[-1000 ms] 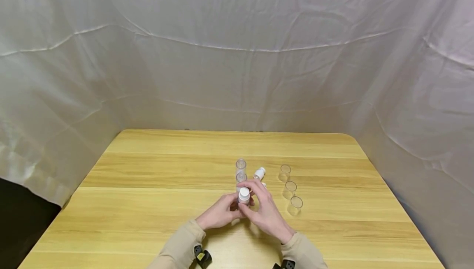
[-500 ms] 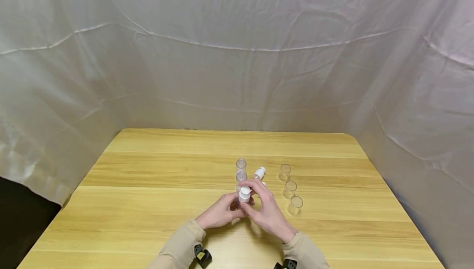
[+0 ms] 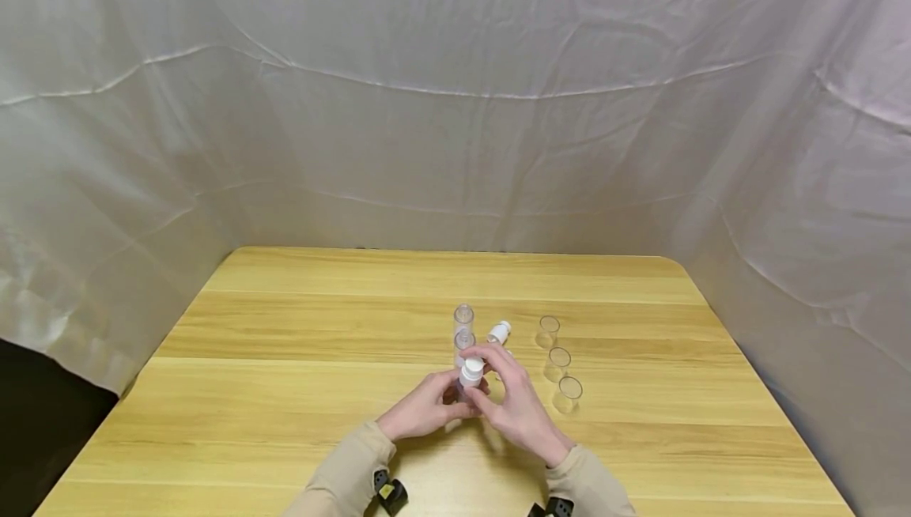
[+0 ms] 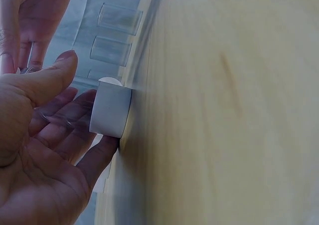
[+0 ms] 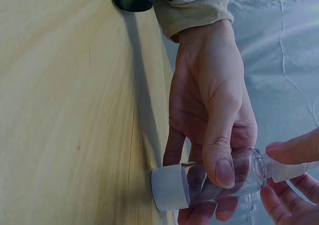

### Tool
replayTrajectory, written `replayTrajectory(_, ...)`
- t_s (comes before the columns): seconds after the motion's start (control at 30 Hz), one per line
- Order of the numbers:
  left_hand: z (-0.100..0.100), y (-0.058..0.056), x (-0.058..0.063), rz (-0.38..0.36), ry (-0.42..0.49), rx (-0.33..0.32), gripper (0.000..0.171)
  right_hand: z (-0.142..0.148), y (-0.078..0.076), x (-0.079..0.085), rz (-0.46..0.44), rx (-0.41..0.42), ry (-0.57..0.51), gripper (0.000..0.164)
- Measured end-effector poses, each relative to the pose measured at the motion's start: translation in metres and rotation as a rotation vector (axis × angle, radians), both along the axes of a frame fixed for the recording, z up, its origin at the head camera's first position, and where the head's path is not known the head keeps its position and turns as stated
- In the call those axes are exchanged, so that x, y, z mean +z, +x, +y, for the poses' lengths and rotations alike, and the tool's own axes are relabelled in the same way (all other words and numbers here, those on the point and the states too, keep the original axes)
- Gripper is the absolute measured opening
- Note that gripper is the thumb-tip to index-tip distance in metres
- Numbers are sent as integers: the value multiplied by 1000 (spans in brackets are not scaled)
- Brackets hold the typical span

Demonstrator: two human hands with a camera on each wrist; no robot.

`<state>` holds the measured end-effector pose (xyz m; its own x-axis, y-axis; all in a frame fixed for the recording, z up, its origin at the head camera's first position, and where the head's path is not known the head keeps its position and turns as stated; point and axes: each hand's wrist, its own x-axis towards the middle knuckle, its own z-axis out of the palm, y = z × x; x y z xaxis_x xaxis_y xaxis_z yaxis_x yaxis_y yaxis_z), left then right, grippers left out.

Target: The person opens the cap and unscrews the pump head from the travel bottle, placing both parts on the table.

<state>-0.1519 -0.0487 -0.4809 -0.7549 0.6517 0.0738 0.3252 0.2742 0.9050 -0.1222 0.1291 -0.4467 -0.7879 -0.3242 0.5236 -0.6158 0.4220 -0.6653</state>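
A small clear bottle point(image 5: 219, 177) with a white base point(image 5: 168, 187) stands on the wooden table point(image 3: 285, 390) near the front middle. My left hand point(image 3: 430, 405) grips its clear body, thumb across the front and fingers behind. My right hand point(image 3: 508, 398) pinches the white top point(image 3: 471, 371) at the bottle's neck point(image 5: 259, 170); only its fingertips point(image 5: 291, 147) show in the right wrist view. In the left wrist view the white base point(image 4: 110, 109) sits against my left hand's point(image 4: 50, 160) fingers.
Behind my hands stand two clear bottles without tops point(image 3: 463, 326), and a white pump top point(image 3: 500, 332) lies beside them. Three clear caps point(image 3: 558, 360) stand in a row to the right. White cloth surrounds the table on three sides.
Very little has changed. My right hand has shifted slightly around the white top, and its wrist has drifted a bit to the right. The bottle and my left hand stay in place.
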Motion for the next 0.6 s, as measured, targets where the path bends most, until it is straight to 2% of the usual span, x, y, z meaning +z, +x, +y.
replayTrajectory(0.27,0,1,0,6,-9,0,33,1,0,1,-26,13,-56,53)
replayTrajectory(0.6,-1,1,0,3,-28,14,39,5,-1,-2,-64,106,-221,52)
